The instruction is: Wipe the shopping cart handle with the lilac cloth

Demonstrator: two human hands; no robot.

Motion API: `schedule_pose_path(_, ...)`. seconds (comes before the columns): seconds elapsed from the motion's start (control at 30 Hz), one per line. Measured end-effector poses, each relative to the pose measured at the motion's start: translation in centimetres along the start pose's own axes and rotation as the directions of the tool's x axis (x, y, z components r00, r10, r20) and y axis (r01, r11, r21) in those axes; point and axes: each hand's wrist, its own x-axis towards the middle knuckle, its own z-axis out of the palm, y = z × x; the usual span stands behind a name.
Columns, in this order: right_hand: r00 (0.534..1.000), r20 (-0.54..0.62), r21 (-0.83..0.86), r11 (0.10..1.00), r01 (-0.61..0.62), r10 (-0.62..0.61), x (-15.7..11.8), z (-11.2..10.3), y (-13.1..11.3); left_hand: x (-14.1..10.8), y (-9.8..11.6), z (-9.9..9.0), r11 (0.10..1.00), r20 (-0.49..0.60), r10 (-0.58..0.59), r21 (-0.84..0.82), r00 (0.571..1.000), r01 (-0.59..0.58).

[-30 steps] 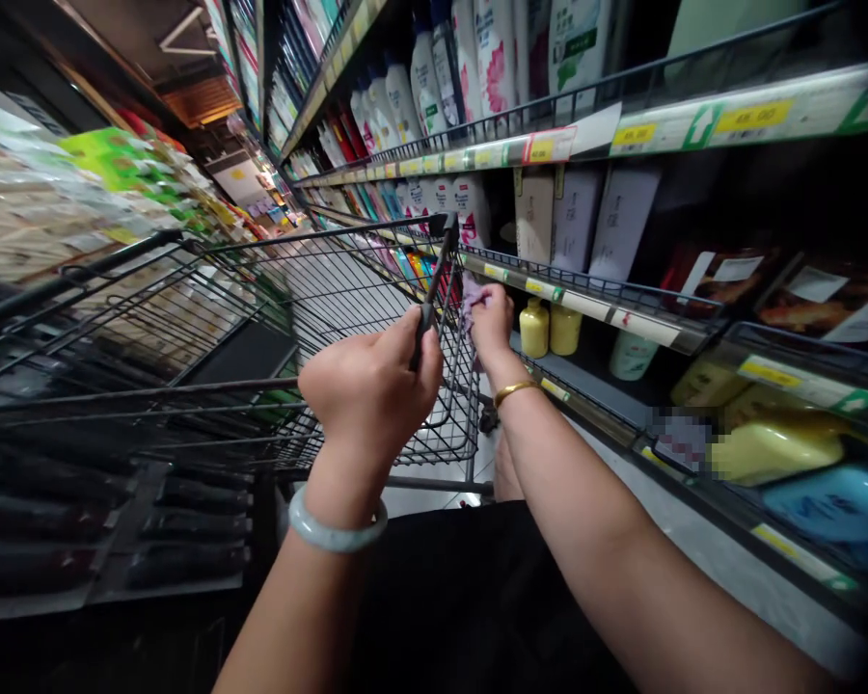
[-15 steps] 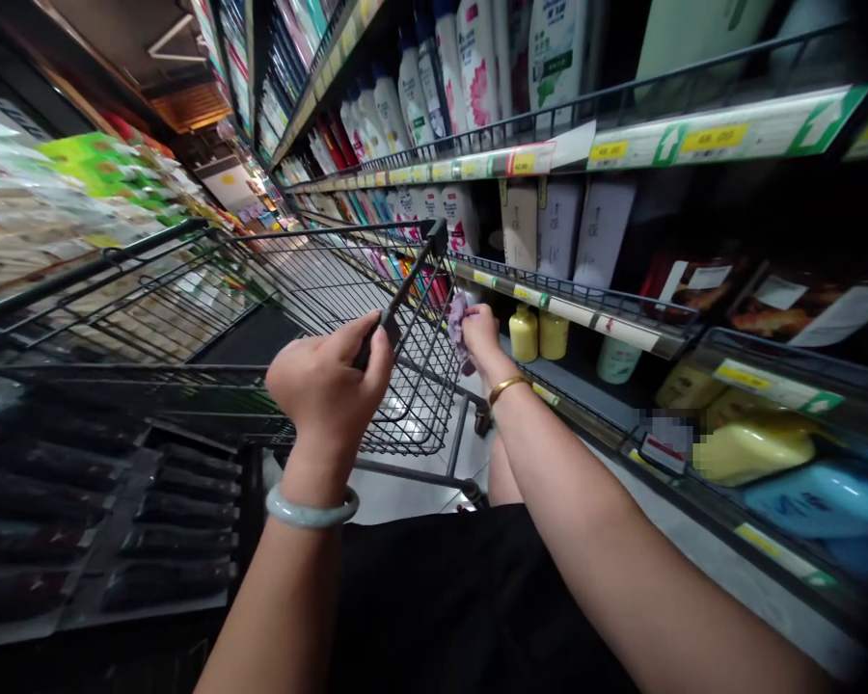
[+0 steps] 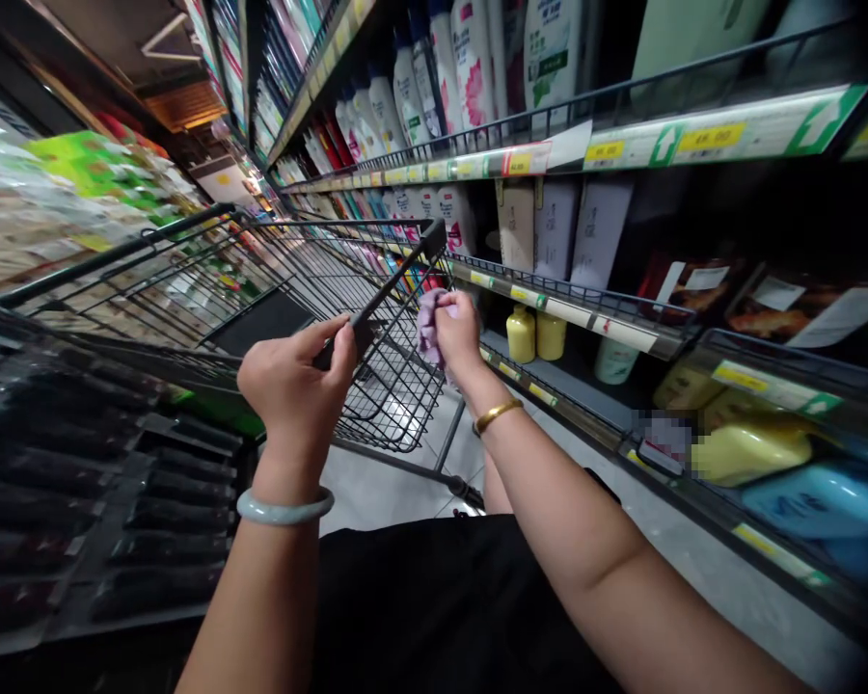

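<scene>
My left hand (image 3: pixel 289 381), a pale bangle at its wrist, is closed around the dark top bar of a black wire shopping cart (image 3: pixel 387 381). The fingers' undersides are hidden. Bunched in my right hand (image 3: pixel 460 337) is a crumpled light purple cloth (image 3: pixel 429 326). It lies close to the cart's near right corner; whether it touches the wire I cannot tell. A gold bangle circles my right wrist. The cart stands at an angle ahead of me, with a dark flat panel (image 3: pixel 267 323) inside its basket.
To the right run shelves with shampoo bottles (image 3: pixel 474 67), upright boxes (image 3: pixel 556 226), yellow bottles (image 3: pixel 521 334) and a blue bottle (image 3: pixel 817 501) lower down. Dark packaged goods (image 3: pixel 174 516) fill a display at left. Behind it are green packs (image 3: pixel 79 164). Tiled floor (image 3: pixel 376 482) shows under the cart.
Both hands have shifted left, my left hand still on the cart's bar. The cart has swung slightly. The cloth has moved left, away from the shelf, in my right hand.
</scene>
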Motion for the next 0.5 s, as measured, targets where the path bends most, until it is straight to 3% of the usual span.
schedule_pose_path(0.07,0.994,0.01,-0.015,0.994,0.111,-0.111,-0.7,0.2,-1.6,0.2,-0.5,0.4,1.0,-0.013,0.001,-0.009,1.0,-0.001)
schedule_pose_path(0.13,0.992,0.025,-0.095,0.987,0.127,-0.125,-1.0,0.0,-2.5,0.4,-0.8,0.6,1.0,-0.012,0.006,-0.017,1.0,-0.006)
schedule_pose_path(0.23,0.997,-0.01,-0.239,0.968,-0.076,0.075,-1.1,-0.9,-2.4,0.6,-1.2,0.9,1.0,-0.009,0.013,-0.022,1.0,-0.013)
schedule_pose_path(0.3,0.987,0.02,-0.298,0.943,-0.145,0.158,-1.5,-1.3,-2.4,0.7,-1.4,1.0,1.0,-0.013,0.016,-0.021,1.0,-0.016)
schedule_pose_path(0.37,0.986,0.118,-0.351,0.934,-0.066,0.114,-2.1,-1.3,-2.9,0.7,-1.5,1.1,1.0,-0.019,0.014,-0.02,1.0,-0.014)
schedule_pose_path(0.5,0.96,0.266,-0.35,0.918,0.184,-0.091,-3.2,-1.1,-4.1,0.8,-1.5,1.1,1.0,-0.019,0.004,-0.025,1.0,-0.005)
